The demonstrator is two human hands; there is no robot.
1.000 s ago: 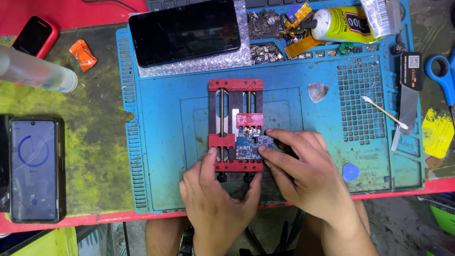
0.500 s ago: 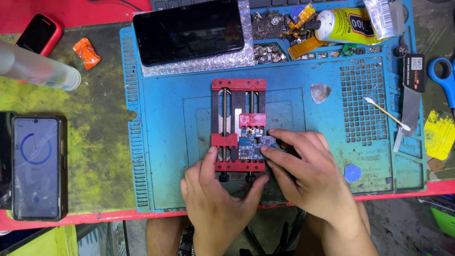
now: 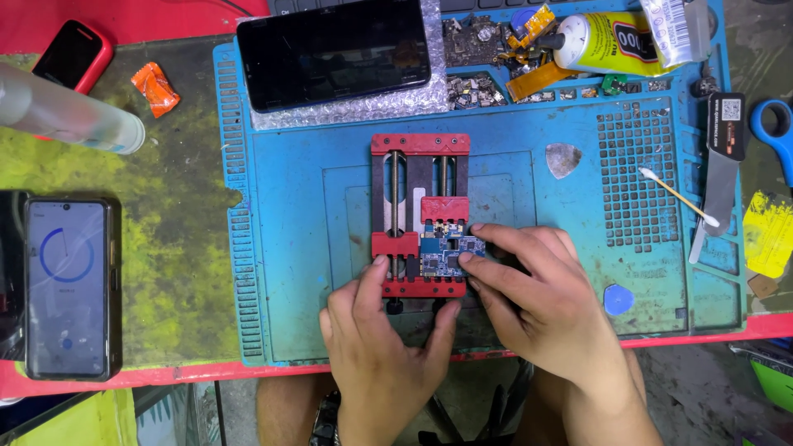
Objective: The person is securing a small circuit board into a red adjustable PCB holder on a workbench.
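A red and black board clamp (image 3: pixel 419 147) lies in the middle of the blue work mat (image 3: pixel 306 248). A small blue circuit board (image 3: pixel 446 252) sits between its red jaws. My left hand (image 3: pixel 382 339) grips the clamp's near end, fingers on the red lower bar and thumb beside it. My right hand (image 3: pixel 545 301) rests to the right, its fingertips pinching the right edge of the circuit board.
A black phone (image 3: pixel 334 51) on bubble wrap lies at the mat's far edge beside loose parts and a yellow glue tube (image 3: pixel 615 41). A cotton swab (image 3: pixel 677 196), a metal spatula (image 3: pixel 720 173), two picks and blue scissors (image 3: pixel 776 136) are right. A lit phone (image 3: pixel 68 285) lies left.
The view has shifted slightly. Both hands stay on the clamp and board with almost no movement.
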